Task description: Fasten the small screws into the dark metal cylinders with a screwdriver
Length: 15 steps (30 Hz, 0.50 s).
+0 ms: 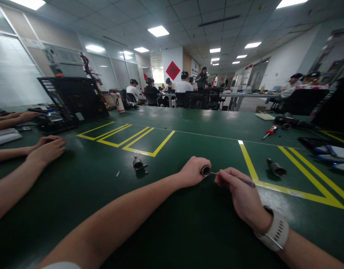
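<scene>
My left hand (193,172) is closed around a round metal socket-like part (205,171), its open end turned to the right. In my right hand (241,192), which wears a pale watch, is a thin screwdriver (247,182) with a dark handle; its slim shaft points at the part's opening. Whether the tip touches the part cannot be made out. Left of my hands, a similar metal part (137,163) lies on the green table (172,123) beside small pieces (146,172). Another metal part (277,170) rests inside the yellow tape outline on the right.
Another person's hands (47,149) rest at the left. Black equipment (74,97) and a white-red bottle (119,102) stand at the back left. A red screwdriver (270,132), a dark tool (293,122) and blue-white items (335,153) lie at the right. People sit beyond.
</scene>
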Each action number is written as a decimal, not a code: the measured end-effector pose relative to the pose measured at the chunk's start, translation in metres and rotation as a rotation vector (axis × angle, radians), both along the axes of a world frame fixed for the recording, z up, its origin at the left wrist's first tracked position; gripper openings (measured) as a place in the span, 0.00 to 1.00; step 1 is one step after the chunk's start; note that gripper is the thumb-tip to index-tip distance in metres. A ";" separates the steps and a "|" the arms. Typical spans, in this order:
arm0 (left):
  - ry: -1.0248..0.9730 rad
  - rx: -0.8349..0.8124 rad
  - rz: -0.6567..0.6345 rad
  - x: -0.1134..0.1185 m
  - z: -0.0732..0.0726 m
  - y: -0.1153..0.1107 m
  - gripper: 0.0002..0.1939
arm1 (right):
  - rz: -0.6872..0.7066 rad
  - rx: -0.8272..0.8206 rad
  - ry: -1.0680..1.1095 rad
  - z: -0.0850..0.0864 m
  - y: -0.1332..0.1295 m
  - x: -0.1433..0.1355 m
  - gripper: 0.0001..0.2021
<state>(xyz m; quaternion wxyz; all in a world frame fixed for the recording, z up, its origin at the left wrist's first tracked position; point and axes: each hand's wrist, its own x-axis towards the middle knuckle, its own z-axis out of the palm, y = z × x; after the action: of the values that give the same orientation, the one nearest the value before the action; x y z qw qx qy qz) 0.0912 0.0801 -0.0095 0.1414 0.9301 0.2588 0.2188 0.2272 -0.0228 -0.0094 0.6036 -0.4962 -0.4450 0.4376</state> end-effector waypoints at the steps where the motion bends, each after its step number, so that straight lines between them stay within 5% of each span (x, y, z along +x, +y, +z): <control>1: -0.007 -0.004 -0.008 0.000 -0.001 0.001 0.03 | 0.007 -0.014 0.082 0.000 0.001 0.001 0.09; 9: -0.084 -0.120 -0.073 0.001 -0.001 0.002 0.06 | 0.032 -0.024 0.226 0.002 0.003 0.000 0.08; 15: -0.033 -0.037 -0.023 0.001 0.001 0.000 0.05 | -0.070 0.041 -0.281 0.006 -0.006 -0.004 0.11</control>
<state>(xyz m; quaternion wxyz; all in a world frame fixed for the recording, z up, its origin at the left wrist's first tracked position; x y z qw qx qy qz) 0.0922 0.0803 -0.0084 0.1651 0.9266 0.2496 0.2278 0.2232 -0.0288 -0.0036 0.5601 -0.5554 -0.5164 0.3333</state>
